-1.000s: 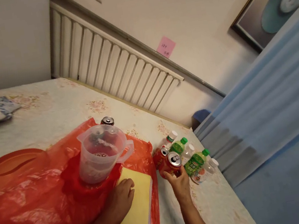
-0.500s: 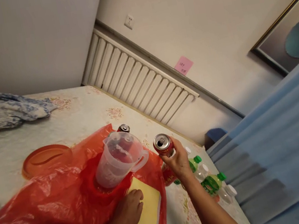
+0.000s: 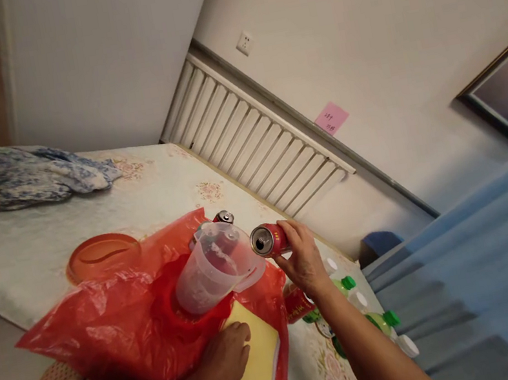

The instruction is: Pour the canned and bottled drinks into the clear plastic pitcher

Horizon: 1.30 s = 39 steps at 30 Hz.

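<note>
My right hand [image 3: 304,258] grips a red can [image 3: 272,239], tilted with its opened top toward the clear plastic pitcher [image 3: 204,274]. The can is at the pitcher's rim, on the handle side. The pitcher stands on a red plastic bag [image 3: 125,324] and its inside looks wet. My left hand [image 3: 229,358] rests on a yellow pad [image 3: 257,373] beside the pitcher, its fingers curled; whether it pinches anything is hidden. Another can [image 3: 224,217] stands behind the pitcher, and a red can [image 3: 297,302] is below my right hand.
An orange lid [image 3: 103,254] lies left of the pitcher. Several bottles with green and white caps [image 3: 385,321] stand at the right. A blue-patterned cloth [image 3: 25,174] lies at the far left. A radiator [image 3: 256,144] runs along the wall behind the table [image 3: 165,186].
My right hand has tipped the upright can onto its side and brought it closer to the pitcher. The camera view has shifted, while my left hand stays on the pad.
</note>
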Each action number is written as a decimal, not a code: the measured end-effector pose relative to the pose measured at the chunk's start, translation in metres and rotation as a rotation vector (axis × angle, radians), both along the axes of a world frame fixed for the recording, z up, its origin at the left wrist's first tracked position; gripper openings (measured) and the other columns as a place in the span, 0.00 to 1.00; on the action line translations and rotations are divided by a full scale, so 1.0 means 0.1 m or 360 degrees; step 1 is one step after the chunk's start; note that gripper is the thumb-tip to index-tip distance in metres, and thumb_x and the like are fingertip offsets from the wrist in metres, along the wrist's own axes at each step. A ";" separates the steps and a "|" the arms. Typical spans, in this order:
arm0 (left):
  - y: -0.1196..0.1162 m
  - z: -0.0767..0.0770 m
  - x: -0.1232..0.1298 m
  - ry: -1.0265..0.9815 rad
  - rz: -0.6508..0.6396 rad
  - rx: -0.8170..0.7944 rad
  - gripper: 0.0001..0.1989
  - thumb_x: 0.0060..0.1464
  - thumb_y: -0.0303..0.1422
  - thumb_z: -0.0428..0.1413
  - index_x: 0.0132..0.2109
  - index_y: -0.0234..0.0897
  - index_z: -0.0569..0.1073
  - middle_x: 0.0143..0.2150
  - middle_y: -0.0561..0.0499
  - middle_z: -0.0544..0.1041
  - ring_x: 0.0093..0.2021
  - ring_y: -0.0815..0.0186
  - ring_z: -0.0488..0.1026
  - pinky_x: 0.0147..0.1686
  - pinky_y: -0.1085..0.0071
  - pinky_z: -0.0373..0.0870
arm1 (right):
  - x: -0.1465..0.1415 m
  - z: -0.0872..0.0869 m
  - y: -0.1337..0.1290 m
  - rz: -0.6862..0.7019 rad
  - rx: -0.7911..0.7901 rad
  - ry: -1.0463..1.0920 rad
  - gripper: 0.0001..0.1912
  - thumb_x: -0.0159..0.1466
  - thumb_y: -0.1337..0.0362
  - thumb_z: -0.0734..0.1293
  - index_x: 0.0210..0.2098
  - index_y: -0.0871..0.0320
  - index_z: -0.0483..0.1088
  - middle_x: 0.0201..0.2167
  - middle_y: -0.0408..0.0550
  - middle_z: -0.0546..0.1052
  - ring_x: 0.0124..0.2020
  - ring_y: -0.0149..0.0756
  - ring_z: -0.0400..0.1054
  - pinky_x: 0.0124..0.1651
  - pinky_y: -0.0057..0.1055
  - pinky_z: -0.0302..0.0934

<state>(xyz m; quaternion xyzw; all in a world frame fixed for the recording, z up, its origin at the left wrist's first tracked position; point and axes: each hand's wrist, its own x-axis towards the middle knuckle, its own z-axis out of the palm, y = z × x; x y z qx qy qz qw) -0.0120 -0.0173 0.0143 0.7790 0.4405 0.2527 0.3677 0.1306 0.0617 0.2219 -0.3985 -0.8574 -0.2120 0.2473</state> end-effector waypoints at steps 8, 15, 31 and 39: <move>0.01 0.05 -0.01 0.0026 0.0015 -0.0046 0.08 0.53 0.24 0.46 0.37 0.40 0.67 0.43 0.46 0.76 0.43 0.59 0.71 0.44 0.64 0.64 | -0.11 0.13 -0.01 0.0009 0.0105 -0.0206 0.33 0.59 0.70 0.67 0.63 0.57 0.59 0.54 0.59 0.70 0.55 0.52 0.63 0.56 0.53 0.61; 0.00 0.08 -0.03 0.0012 0.0000 -0.0029 0.08 0.54 0.24 0.47 0.37 0.39 0.67 0.43 0.45 0.76 0.43 0.59 0.71 0.44 0.64 0.64 | -0.17 0.20 0.01 0.0008 0.0248 -0.0301 0.28 0.61 0.71 0.66 0.60 0.58 0.63 0.53 0.59 0.71 0.54 0.51 0.63 0.56 0.51 0.61; 0.00 -0.01 0.01 -0.0050 0.0030 -0.0014 0.09 0.52 0.24 0.46 0.37 0.39 0.68 0.42 0.46 0.77 0.43 0.59 0.72 0.44 0.63 0.66 | -0.19 0.35 0.03 0.0012 0.0303 -0.0487 0.26 0.64 0.72 0.64 0.61 0.57 0.63 0.54 0.59 0.71 0.57 0.51 0.62 0.58 0.51 0.58; 0.00 0.02 0.00 -0.0032 0.0019 -0.0034 0.09 0.53 0.24 0.46 0.39 0.38 0.69 0.43 0.45 0.76 0.44 0.58 0.72 0.44 0.63 0.65 | -0.21 0.39 0.02 0.0042 0.0332 -0.0525 0.25 0.65 0.71 0.63 0.61 0.56 0.62 0.54 0.59 0.71 0.58 0.51 0.61 0.58 0.52 0.58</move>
